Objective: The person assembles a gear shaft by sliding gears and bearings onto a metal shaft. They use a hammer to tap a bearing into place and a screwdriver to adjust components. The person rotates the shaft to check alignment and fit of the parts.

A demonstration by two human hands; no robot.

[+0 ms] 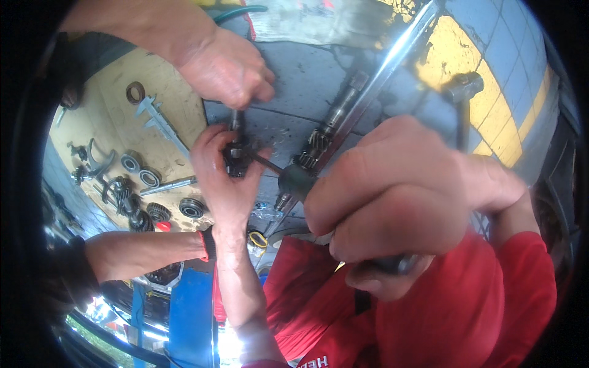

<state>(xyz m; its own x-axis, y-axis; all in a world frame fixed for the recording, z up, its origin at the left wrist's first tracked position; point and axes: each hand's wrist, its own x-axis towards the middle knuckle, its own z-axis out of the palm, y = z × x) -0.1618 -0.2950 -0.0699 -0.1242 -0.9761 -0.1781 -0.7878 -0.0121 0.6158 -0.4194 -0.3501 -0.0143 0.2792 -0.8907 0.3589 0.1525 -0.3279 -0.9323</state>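
Note:
A short dark metal shaft (237, 120) with a toothed part (235, 170) stands between the fingers of my left hand (225, 184), which wraps around it. A co-worker's fist (234, 73) holds its upper end. Close to the camera, my right hand (391, 193) is closed around a dark-handled tool, likely a screwdriver (267, 162); its thin blade reaches the part by my left hand. My right fingers hide most of the handle. Just beyond, a longer geared shaft (317, 145) lies beside a shiny metal bar (391, 60) on the tiled surface.
On cardboard (110, 106) at the left lie a vernier caliper (161, 124), a brown ring (135, 93), bearings (149, 176), shift forks (99, 161), a metal rod (168, 186) and several gears (158, 212). A hammer (464, 87) is at the right. Another person's forearm (147, 253) extends from the left.

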